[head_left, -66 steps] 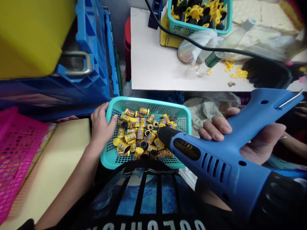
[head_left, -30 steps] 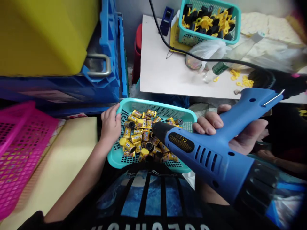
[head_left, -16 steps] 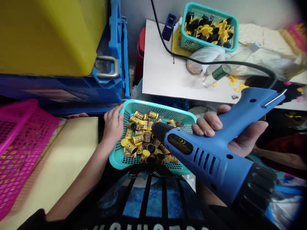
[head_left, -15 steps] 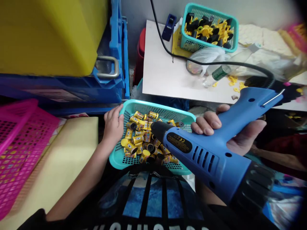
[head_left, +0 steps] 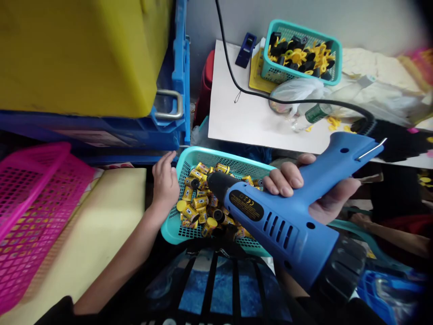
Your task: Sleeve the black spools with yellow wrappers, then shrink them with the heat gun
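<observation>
My right hand (head_left: pixel 287 180) is wrapped round the handle of a blue heat gun (head_left: pixel 270 216). Its black nozzle (head_left: pixel 221 183) points left, over the contents of a turquoise plastic basket (head_left: pixel 171 228). Inside lie several small yellow printed canisters (head_left: pixel 201 201), jumbled together, some showing black ends and some yellow caps. At the basket's left rim is my left hand (head_left: pixel 165 183), gripping the edge with its fingers along the outside. The gun's body hides the basket's right side.
A second turquoise basket (head_left: pixel 265 70) of black and yellow parts stands on a white table (head_left: pixel 243 117). The gun's black cable (head_left: pixel 257 93) crosses above it. To the left are a pink basket (head_left: pixel 40 203) and blue crates (head_left: pixel 179 67). Another person's arm (head_left: pixel 392 232) shows at right.
The heat gun has shifted slightly left relative to the basket, its nozzle still over the canisters. My left hand stays at the rim. The whole view has moved a little.
</observation>
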Demonstrator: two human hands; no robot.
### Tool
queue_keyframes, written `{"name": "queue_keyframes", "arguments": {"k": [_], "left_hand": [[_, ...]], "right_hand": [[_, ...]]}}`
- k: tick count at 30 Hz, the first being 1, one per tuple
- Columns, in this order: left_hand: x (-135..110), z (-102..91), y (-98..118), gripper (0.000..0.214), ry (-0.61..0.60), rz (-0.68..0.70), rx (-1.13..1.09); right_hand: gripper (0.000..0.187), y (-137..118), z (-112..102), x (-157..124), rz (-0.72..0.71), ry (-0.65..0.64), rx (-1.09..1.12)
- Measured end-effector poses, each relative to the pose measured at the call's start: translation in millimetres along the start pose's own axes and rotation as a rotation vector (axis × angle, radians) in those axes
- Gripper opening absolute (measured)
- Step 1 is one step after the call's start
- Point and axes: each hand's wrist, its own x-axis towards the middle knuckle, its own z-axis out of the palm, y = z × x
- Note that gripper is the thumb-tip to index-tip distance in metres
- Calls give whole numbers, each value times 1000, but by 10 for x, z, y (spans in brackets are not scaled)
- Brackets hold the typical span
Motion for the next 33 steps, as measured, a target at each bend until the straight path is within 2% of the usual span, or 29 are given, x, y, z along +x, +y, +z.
{"name": "queue_keyframes", "arguments": {"k": [4, 7, 9, 12, 19, 26, 33], "left_hand": [[-16, -24, 14, 41, 20, 3, -12], [-11, -5, -12, 40, 27, 12, -19], [-3, 14, -33, 39, 34, 23, -29], [1, 33, -49, 39, 40, 35, -39], [-23, 18, -39, 38, 62, 39, -59], [-18, 25, -45, 37, 41, 7, -55], [-22, 30, -25, 36, 36, 11, -37]], "right_hand": [[52, -3, -9, -16, -11, 31, -6], [51, -26, -16, -35, -103, 49, -48], [50, -33, -20, -45, -143, 12, -80], [49, -4, -3, -48, -110, -53, -67], [44, 154, 88, -30, -8, -99, -3], [50, 42, 55, -23, -173, 31, -101], [45, -14, 66, -32, -142, 0, -130]]}}
